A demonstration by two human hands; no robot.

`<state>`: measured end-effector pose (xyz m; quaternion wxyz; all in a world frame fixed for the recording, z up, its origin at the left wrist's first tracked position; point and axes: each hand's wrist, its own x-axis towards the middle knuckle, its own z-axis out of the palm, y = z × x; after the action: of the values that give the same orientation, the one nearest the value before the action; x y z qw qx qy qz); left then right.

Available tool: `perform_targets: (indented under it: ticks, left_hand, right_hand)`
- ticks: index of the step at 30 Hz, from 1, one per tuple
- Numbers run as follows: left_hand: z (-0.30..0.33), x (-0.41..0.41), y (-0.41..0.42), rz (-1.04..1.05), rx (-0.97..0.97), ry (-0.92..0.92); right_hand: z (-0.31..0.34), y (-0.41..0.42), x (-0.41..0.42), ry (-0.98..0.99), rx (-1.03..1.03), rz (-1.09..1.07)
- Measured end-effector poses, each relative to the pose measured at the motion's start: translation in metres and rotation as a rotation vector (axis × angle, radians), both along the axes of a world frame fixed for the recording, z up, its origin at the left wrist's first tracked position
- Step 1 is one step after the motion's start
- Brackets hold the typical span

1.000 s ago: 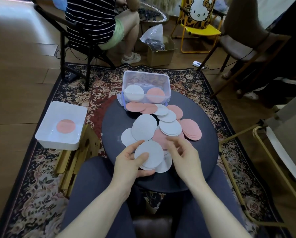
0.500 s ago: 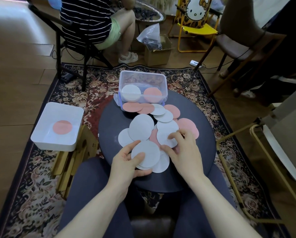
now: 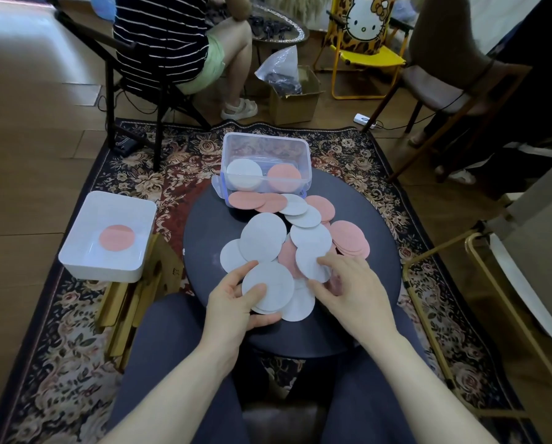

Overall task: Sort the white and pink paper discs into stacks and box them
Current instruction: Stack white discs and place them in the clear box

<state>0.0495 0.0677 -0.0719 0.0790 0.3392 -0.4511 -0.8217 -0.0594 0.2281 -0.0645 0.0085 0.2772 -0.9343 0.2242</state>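
White and pink paper discs lie scattered on a round dark table (image 3: 210, 232). My left hand (image 3: 236, 302) grips a small stack of white discs (image 3: 268, 285) near the table's front edge, thumb on top. My right hand (image 3: 348, 290) pinches a single white disc (image 3: 309, 261) just right of that stack. A pile of pink discs (image 3: 348, 237) sits to the right. At the table's far side a clear plastic box (image 3: 265, 145) holds a white stack (image 3: 244, 173) and a pink stack (image 3: 284, 177).
A white tray (image 3: 85, 251) with one pink disc (image 3: 117, 238) stands on a wooden stool at my left. A person sits on a chair beyond the patterned rug. A metal frame (image 3: 428, 277) stands close to the table's right side.
My right hand reached into the pile, took a white disc and has drawn it back toward the stack in my left hand. The left hand kept its stack in place.
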Motion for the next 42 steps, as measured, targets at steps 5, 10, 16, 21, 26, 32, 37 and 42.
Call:
perform_targets:
  ticks: [5,10,16,21,26,32,37,42]
  left_hand:
    - [0.0,0.001,-0.001,-0.006,0.005,0.003]
    - [0.001,0.001,0.0,-0.027,-0.002,0.004]
    - [0.005,0.002,0.001,-0.029,-0.021,0.007]
    - [0.007,0.002,0.001,-0.058,-0.011,0.017]
    - [0.008,0.002,0.001,-0.072,-0.012,0.019]
    - [0.005,0.001,0.002,-0.054,-0.008,0.019]
    - [0.004,0.0,0.0,-0.055,0.002,0.021]
    - [0.005,0.001,0.001,-0.049,0.002,0.017]
  right_hand:
    - [0.009,0.004,0.015,-0.076,-0.43,-0.244]
    - [0.016,-0.002,0.02,-0.545,-0.854,-0.426]
    - [0.01,-0.016,0.033,-0.853,-0.882,-0.414]
    - [0.006,-0.023,0.035,-0.839,-0.816,-0.361]
    - [0.006,-0.024,0.036,-0.742,-0.704,-0.293]
    - [0.002,-0.02,0.012,-0.331,-0.406,-0.212]
    - [-0.003,-0.028,-0.024,0.002,-0.028,-0.06]
    - [-0.008,-0.026,-0.024,0.012,0.095,-0.023]
